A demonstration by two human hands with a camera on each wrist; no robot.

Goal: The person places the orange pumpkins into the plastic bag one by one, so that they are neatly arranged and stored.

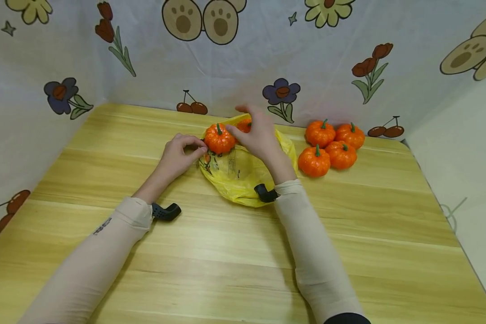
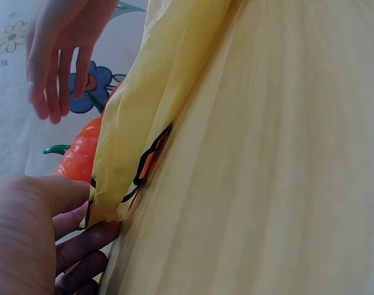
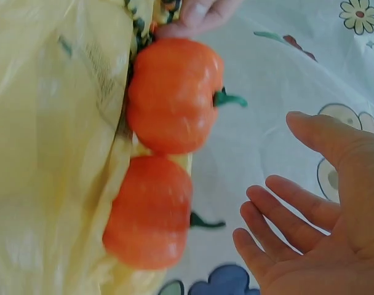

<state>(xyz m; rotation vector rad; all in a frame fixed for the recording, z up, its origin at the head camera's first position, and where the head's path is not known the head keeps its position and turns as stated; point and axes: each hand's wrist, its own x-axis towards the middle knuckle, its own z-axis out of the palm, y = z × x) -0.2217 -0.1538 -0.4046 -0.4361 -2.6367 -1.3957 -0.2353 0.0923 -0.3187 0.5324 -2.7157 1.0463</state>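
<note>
A yellow plastic bag (image 1: 243,180) lies spread on the wooden table, with two small orange pumpkins in its mouth. The nearer pumpkin (image 1: 219,140) sits at the bag's left side; the other pumpkin (image 1: 244,125) is partly hidden behind the right hand. At the bag's left edge, my left hand (image 1: 178,155) pinches the plastic between thumb and fingers, as the left wrist view shows on the bag (image 2: 122,135). My right hand (image 1: 261,137) hovers over the bag with fingers spread and holds nothing. In the right wrist view a gap separates that hand (image 3: 322,209) from both pumpkins.
Several more orange pumpkins (image 1: 328,148) stand grouped to the right of the bag. A patterned cloth (image 1: 227,67) hangs behind the table's back edge. Black wrist devices (image 1: 167,212) stick out from both sleeves.
</note>
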